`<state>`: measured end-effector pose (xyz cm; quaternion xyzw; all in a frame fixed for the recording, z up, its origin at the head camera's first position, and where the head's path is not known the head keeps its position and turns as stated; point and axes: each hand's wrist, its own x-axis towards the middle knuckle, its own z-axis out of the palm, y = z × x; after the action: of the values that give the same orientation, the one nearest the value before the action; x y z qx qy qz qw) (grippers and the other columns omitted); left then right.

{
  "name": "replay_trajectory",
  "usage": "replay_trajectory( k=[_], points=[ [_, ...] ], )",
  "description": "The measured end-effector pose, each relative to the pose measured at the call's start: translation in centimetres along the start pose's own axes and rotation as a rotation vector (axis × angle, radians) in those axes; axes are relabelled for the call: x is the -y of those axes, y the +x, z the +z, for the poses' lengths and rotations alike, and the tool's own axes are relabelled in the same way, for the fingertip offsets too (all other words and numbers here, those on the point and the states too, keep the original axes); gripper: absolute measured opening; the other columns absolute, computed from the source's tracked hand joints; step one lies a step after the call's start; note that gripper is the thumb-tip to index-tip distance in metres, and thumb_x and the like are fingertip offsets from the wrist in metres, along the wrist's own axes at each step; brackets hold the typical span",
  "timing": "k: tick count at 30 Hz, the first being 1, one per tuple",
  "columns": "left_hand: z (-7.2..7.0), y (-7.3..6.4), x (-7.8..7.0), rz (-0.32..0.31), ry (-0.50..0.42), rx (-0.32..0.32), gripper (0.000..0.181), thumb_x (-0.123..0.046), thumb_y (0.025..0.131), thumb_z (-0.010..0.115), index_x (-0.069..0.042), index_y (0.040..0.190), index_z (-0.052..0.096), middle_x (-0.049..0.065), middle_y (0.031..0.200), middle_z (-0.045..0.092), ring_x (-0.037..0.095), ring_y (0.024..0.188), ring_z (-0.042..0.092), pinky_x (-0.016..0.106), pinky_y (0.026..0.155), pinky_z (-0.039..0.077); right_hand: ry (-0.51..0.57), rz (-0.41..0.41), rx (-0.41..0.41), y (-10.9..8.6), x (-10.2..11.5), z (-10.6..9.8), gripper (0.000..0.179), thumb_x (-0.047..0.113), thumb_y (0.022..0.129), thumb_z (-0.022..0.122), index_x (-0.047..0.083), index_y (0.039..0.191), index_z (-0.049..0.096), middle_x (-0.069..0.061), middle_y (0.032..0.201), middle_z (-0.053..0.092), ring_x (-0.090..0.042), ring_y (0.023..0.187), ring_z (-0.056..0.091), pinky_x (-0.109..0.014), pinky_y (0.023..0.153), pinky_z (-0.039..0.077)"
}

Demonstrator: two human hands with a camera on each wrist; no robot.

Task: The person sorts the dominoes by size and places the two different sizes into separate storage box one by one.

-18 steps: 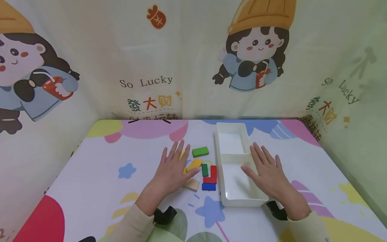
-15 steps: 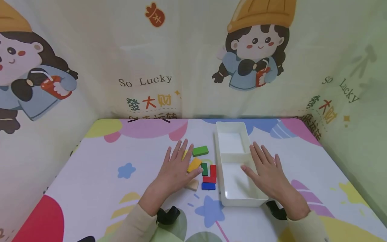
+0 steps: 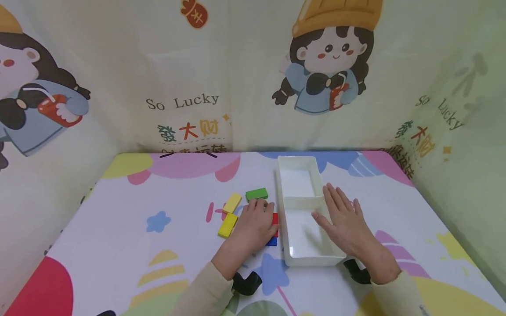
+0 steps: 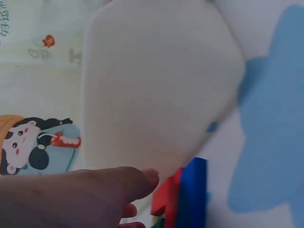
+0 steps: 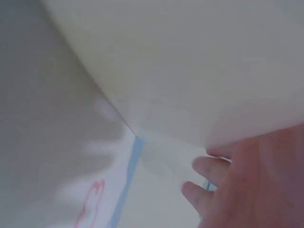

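Note:
My left hand (image 3: 254, 226) is lowered over a cluster of wooden blocks, its fingers bent downward. Whether they pinch a block is hidden. Beside its thumb (image 4: 145, 183), the left wrist view has a red block (image 4: 164, 202) and a blue block (image 4: 194, 194). A green block (image 3: 257, 194) lies just beyond the fingertips, and two yellow blocks (image 3: 228, 225) lie left of the hand. The orange-yellow, dark green and plain wooden blocks are mostly covered. My right hand (image 3: 349, 228), fingers straight, is held at the right wall of a white two-compartment tray (image 3: 314, 262).
The patterned tablecloth (image 3: 189, 272) covers the table, with printed curtains (image 3: 253, 87) at its back and sides. The tray stands right of the blocks, long side toward them. Black wrist mounts (image 3: 247, 284) hang under both forearms.
My left hand has moved right and its spread fingers have bent down over the blocks, uncovering the yellow ones. My right hand stays beside the tray. The head view has shifted slightly.

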<state>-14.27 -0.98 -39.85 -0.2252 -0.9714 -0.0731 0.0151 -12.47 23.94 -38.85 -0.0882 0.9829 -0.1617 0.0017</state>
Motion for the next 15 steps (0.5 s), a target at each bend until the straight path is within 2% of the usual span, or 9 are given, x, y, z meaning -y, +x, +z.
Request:
replay_trajectory(
  k=[4,7,10,15],
  points=[
    [0.90,-0.31,-0.22,-0.005,0.108,-0.053,0.056,-0.048,0.089,0.069,-0.011,0.130,0.061,0.012,0.120,0.062,0.025,0.105,0.054,0.037,0.089,0.052,0.025,-0.005,0.041,-0.16,-0.05,-0.43,0.083,0.059,0.101,0.038,0.008,0.159,0.008,-0.015,0.167,0.008,-0.042,0.152,0.008,-0.073,0.113,0.003],
    [1.14,-0.07,-0.39,-0.023,0.139,-0.108,0.051,-0.049,0.088,0.070,-0.012,0.122,0.066,0.011,0.111,0.063,0.023,0.096,0.054,0.035,0.080,0.050,0.032,-0.006,0.044,-0.10,-0.24,-0.79,0.080,0.057,0.102,0.037,0.009,0.160,0.009,-0.015,0.167,0.009,-0.043,0.151,0.009,-0.073,0.113,0.004],
    [1.17,0.19,-0.57,-0.040,0.163,-0.143,0.050,-0.049,0.086,0.072,-0.012,0.119,0.068,0.010,0.106,0.064,0.022,0.092,0.054,0.033,0.076,0.050,0.041,-0.005,0.039,0.02,-0.33,-0.84,0.078,0.056,0.102,0.036,0.010,0.160,0.009,-0.015,0.167,0.009,-0.043,0.151,0.009,-0.073,0.113,0.004],
    [1.21,0.16,-0.67,-0.042,0.162,-0.140,0.049,-0.048,0.086,0.073,-0.013,0.120,0.069,0.009,0.109,0.066,0.022,0.094,0.057,0.034,0.078,0.053,0.057,0.000,0.028,-0.08,-0.40,-0.45,0.079,0.055,0.103,0.036,0.009,0.160,0.008,-0.018,0.166,0.010,-0.044,0.151,0.010,-0.073,0.113,0.006]
  ],
)
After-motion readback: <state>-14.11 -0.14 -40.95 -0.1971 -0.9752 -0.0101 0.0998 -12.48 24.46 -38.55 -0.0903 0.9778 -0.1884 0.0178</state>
